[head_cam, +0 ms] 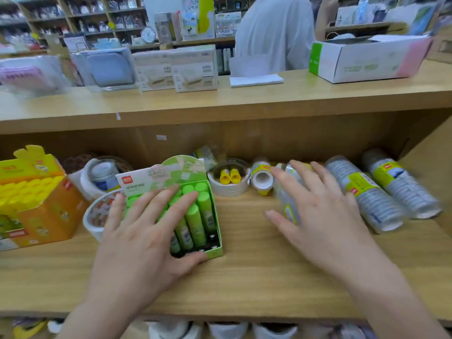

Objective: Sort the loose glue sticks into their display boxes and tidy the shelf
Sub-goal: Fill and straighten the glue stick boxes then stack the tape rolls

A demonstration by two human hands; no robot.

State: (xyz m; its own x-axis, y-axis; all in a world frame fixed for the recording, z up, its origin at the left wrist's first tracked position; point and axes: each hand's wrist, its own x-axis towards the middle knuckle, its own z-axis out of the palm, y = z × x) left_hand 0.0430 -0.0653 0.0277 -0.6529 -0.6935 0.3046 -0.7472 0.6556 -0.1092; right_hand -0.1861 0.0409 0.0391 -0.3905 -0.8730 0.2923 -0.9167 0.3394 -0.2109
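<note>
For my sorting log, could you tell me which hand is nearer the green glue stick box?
Left: the left hand rests on the green box; the right hand is apart, to its right.

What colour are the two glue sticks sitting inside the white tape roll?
Yellow glue sticks, inside the tape roll; head view.

Lime-green glue sticks (195, 221) fill a pale green box (216, 250); yellow-capped sticks (27, 189) fill an orange-and-yellow box (49, 216).

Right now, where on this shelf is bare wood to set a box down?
Bare wood: between the green glue box and the right hand, and along the shelf front. Crowded: tape rolls behind, orange box left, tape sleeves right.
</note>
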